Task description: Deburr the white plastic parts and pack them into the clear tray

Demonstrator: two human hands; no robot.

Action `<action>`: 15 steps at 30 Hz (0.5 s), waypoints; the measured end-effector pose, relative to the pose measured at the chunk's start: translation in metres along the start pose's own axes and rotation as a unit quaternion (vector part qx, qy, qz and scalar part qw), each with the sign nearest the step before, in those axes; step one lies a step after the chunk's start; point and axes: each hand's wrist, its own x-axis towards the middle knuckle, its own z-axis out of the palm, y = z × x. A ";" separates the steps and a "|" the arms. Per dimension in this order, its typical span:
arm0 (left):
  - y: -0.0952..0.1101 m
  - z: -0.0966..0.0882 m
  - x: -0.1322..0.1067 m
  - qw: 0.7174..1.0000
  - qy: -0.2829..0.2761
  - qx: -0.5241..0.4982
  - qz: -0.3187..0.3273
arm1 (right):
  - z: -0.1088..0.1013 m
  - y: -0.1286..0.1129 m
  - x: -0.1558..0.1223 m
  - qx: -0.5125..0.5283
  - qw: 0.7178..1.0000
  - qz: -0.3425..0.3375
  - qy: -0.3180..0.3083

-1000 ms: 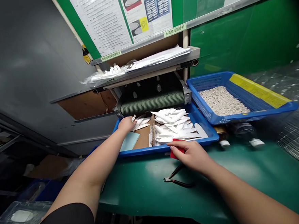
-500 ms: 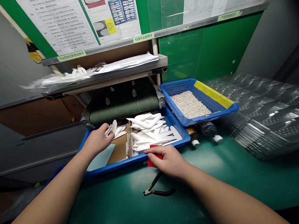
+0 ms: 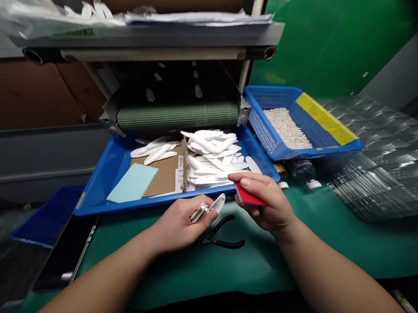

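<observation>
My left hand is closed around a few white oval plastic pieces, one of them sticking out past the thumb. Facing it, my right hand pinches a small red flat block between thumb and fingers. Between and below the hands, black-handled cutting pliers lie spread on the green table. Behind them is a blue tray parted by cardboard: a big heap of white pieces fills its right side, and fewer pieces lie at its left with a light-blue sheet.
A green conveyor roller stands behind the tray, white pieces on its belt. At right, a blue basket of small pale parts rests above bottles, beside stacked clear plastic trays. A shelf crosses above. A black tablet-like slab lies left.
My left hand has come out of the tray towards me, carrying white pieces. My right hand has lifted and turned the red block. The view has tipped downward.
</observation>
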 end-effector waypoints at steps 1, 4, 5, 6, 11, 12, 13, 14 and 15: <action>-0.002 -0.001 -0.002 0.999 -0.010 0.005 0.031 | 0.002 0.000 -0.001 0.012 0.999 0.035 -0.039; -0.009 0.000 -0.005 0.990 -0.039 0.025 0.135 | 0.008 0.000 -0.001 -0.080 0.990 0.108 -0.035; -0.011 0.001 -0.005 0.985 -0.040 0.033 0.163 | 0.009 0.000 0.000 -0.129 0.987 0.097 0.018; -0.014 0.002 -0.005 0.981 -0.038 0.042 0.184 | 0.010 -0.001 -0.001 -0.160 0.982 0.073 0.068; -0.019 0.004 -0.006 0.966 -0.022 0.083 0.243 | 0.008 -0.007 -0.003 -0.121 0.983 0.129 -0.040; -0.019 0.003 -0.006 0.964 -0.019 0.087 0.252 | 0.007 -0.008 -0.004 -0.161 0.979 0.122 -0.025; -0.019 0.003 -0.006 0.962 -0.016 0.088 0.259 | 0.006 -0.009 -0.004 -0.199 0.975 0.099 0.020; -0.019 0.003 -0.006 0.961 -0.013 0.087 0.264 | 0.006 -0.010 -0.004 -0.223 0.970 0.067 0.067; -0.019 0.002 -0.006 0.960 -0.012 0.087 0.267 | 0.006 -0.010 -0.005 -0.217 0.971 0.052 0.080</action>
